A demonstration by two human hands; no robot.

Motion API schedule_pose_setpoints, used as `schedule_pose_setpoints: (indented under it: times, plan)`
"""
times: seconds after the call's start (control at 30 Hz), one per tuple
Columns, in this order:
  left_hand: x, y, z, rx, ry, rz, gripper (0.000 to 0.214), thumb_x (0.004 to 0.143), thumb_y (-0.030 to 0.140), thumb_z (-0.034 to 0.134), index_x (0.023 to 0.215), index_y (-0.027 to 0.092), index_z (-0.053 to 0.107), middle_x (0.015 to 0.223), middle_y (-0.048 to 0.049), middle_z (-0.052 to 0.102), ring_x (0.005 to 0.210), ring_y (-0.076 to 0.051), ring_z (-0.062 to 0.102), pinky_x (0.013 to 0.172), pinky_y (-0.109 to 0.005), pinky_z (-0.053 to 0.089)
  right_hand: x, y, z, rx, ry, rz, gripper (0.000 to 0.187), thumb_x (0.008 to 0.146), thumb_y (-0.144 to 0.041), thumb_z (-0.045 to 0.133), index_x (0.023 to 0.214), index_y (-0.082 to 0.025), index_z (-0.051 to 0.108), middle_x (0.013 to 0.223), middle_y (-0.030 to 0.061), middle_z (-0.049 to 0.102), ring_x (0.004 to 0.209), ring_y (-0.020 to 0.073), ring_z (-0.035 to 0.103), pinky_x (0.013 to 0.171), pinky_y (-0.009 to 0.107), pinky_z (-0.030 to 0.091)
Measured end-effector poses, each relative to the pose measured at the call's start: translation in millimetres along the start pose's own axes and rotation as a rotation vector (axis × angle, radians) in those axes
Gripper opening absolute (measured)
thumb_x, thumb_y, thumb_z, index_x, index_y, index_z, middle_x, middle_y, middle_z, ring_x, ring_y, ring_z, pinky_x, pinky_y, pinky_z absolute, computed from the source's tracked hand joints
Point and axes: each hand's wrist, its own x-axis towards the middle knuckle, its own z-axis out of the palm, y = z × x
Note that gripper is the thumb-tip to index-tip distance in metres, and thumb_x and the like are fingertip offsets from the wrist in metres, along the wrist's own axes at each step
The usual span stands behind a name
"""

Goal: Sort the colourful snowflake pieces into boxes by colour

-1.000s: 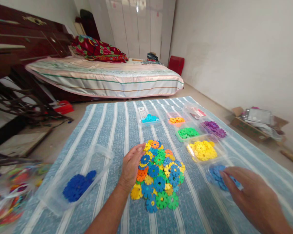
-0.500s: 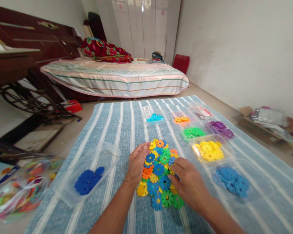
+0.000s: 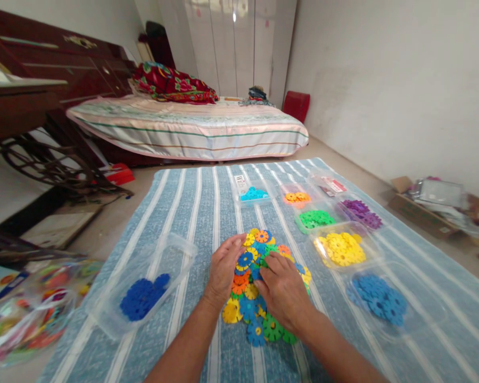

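Note:
A mixed pile of flower-shaped plastic discs (image 3: 250, 307) in yellow, blue, green and orange lies on the striped cloth. My left hand (image 3: 222, 270) rests along the pile's left edge, fingers extended and slightly cupped, fingertips touching the discs. Over the middle of the pile is my right hand (image 3: 285, 287), its fingers bent down and drawn together among the discs; what they pinch is hidden. Dark blue discs (image 3: 143, 298) sit in a clear plastic box (image 3: 179, 246) at left. To the right, yellow discs (image 3: 341, 248) and lighter blue discs (image 3: 379, 299) fill two more clear containers.
Farther back stand containers of green discs (image 3: 316, 218), orange discs (image 3: 297, 197), turquoise discs (image 3: 254, 193) and purple discs (image 3: 361, 213). A bed (image 3: 199, 127) lies beyond the striped cloth (image 3: 175, 213). A cardboard box (image 3: 427, 215) is on the floor at right, plastic bags (image 3: 27, 324) at left.
My right hand has moved left across the pile, uncovering blue and yellow discs on its right side. My left hand has stayed in place.

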Motion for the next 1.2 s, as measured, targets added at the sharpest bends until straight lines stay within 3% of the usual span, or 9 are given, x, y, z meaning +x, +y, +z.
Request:
schedule_pose_setpoints:
  times: [0.17, 0.37, 0.47, 0.53, 0.7, 0.87, 1.03, 1.2]
  plan:
    - [-0.8, 0.5, 0.5, -0.004, -0.013, 0.011, 0.036, 0.068, 0.044, 0.067, 0.091, 0.016, 0.067, 0.108, -0.0091, 0.067, 0.109, -0.024, 0.056, 0.095, -0.034, 0.042, -7.1, 12.9, -16.6, 0.058, 0.264, -0.102, 0.018, 0.088, -0.017, 0.047, 0.081, -0.019, 0.063, 0.088, 0.0067, 0.064, 0.094, 0.0189, 0.056, 0.086, 0.039, 0.046]
    - [-1.2, -2.1, -1.5, 0.034, -0.021, 0.029, 0.037, 0.071, 0.044, 0.064, 0.097, 0.018, 0.067, 0.109, -0.0081, 0.066, 0.107, -0.024, 0.057, 0.095, -0.036, 0.042, -44.1, 62.9, -84.0, -0.188, 0.459, -0.057, 0.008, 0.083, -0.019, 0.056, 0.086, -0.019, 0.063, 0.086, 0.0068, 0.066, 0.088, 0.0193, 0.060, 0.086, 0.039, 0.047]
    - [-1.4, -2.3, -0.7, 0.037, -0.009, 0.033, 0.038, 0.070, 0.045, 0.065, 0.096, 0.018, 0.067, 0.107, -0.0076, 0.067, 0.106, -0.024, 0.057, 0.094, -0.035, 0.043, -72.0, 87.5, -108.1, -0.357, 0.414, 0.044, 0.014, 0.083, -0.029, 0.055, 0.082, -0.018, 0.065, 0.083, 0.0081, 0.067, 0.083, 0.0220, 0.061, 0.082, 0.043, 0.048]
    - [-1.5, -1.9, 0.3, 0.036, -0.008, 0.036, 0.038, 0.069, 0.045, 0.066, 0.096, 0.018, 0.068, 0.106, -0.0069, 0.068, 0.106, -0.023, 0.057, 0.094, -0.034, 0.043, -85.3, 92.3, -112.4, -0.380, 0.377, 0.081, 0.018, 0.084, -0.033, 0.054, 0.083, -0.019, 0.065, 0.082, 0.0079, 0.067, 0.082, 0.0225, 0.061, 0.082, 0.043, 0.048]
    - [-3.2, 0.6, 3.6, 0.023, -0.009, 0.049, 0.037, 0.069, 0.044, 0.066, 0.096, 0.018, 0.067, 0.108, -0.0063, 0.067, 0.106, -0.023, 0.058, 0.093, -0.034, 0.043, -82.3, 62.7, -84.9, -0.203, 0.391, 0.023, 0.011, 0.084, -0.025, 0.056, 0.090, -0.018, 0.063, 0.092, 0.0080, 0.066, 0.090, 0.0198, 0.061, 0.085, 0.037, 0.049]
    - [-6.8, 6.3, 8.4, -0.038, -0.007, 0.029, 0.037, 0.067, 0.042, 0.068, 0.095, 0.018, 0.067, 0.106, -0.0059, 0.068, 0.103, -0.023, 0.059, 0.090, -0.032, 0.046, -53.0, 30.5, -46.9, -0.082, 0.177, 0.089, 0.013, 0.085, -0.022, 0.051, 0.091, -0.018, 0.061, 0.095, 0.0090, 0.063, 0.094, 0.0218, 0.056, 0.084, 0.038, 0.048]
    - [-7.7, 8.6, 8.9, -0.028, -0.008, 0.020, 0.037, 0.067, 0.041, 0.068, 0.096, 0.017, 0.067, 0.109, -0.0066, 0.067, 0.104, -0.024, 0.059, 0.087, -0.032, 0.047, -39.0, 28.4, -29.8, -0.129, -0.005, 0.219, 0.007, 0.082, -0.021, 0.053, 0.084, -0.019, 0.060, 0.086, 0.0076, 0.061, 0.087, 0.0234, 0.054, 0.077, 0.038, 0.045]
    - [-7.3, 7.7, 6.8, -0.025, -0.017, 0.024, 0.035, 0.070, 0.040, 0.066, 0.096, 0.017, 0.066, 0.109, -0.0061, 0.067, 0.104, -0.023, 0.059, 0.083, -0.029, 0.049, -43.0, 37.0, -19.8, -0.108, 0.048, 0.172, 0.017, 0.088, -0.019, 0.046, 0.079, -0.018, 0.060, 0.079, 0.0066, 0.060, 0.082, 0.0203, 0.054, 0.077, 0.035, 0.043]
